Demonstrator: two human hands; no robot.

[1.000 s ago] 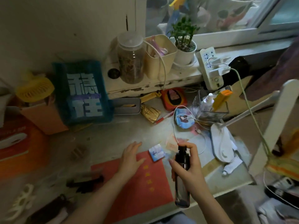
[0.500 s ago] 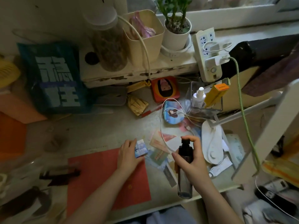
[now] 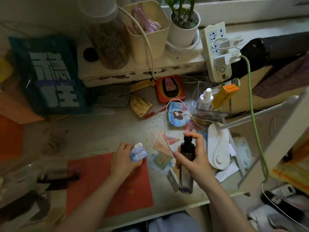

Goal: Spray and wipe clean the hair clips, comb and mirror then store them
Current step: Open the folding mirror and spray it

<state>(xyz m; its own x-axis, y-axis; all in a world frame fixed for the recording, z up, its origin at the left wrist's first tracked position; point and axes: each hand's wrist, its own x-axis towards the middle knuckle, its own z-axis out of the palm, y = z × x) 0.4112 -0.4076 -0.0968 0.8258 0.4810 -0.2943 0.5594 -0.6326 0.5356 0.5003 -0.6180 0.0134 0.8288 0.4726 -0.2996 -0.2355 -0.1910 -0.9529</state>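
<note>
Bare desk surface (image 3: 93, 131) lies open left of centre, hemmed by a teal bag (image 3: 50, 74) behind, scattered cards (image 3: 161, 152) and a white lamp base (image 3: 218, 148) to the right.

Blue bag (image 3: 48, 74), ten o'clock: two big pale block characters, one above the other, reading 稳 over 住; a thin band of small print runs between them, too blurred to read.
Red sheet (image 3: 107, 183), six o'clock: gold characters near its lower right part, too faint to make out.
Orange box (image 3: 224, 93), two o'clock: dark print on its end flap, too small to read.
White spray bottle (image 3: 204, 99), two o'clock: label print there, unreadable.
Small blue-and-white packet (image 3: 138, 153), centre, in the left hand (image 3: 124, 159): dark characters on its face, blurred.
White tube (image 3: 227, 171), four o'clock: no legible print.
</note>
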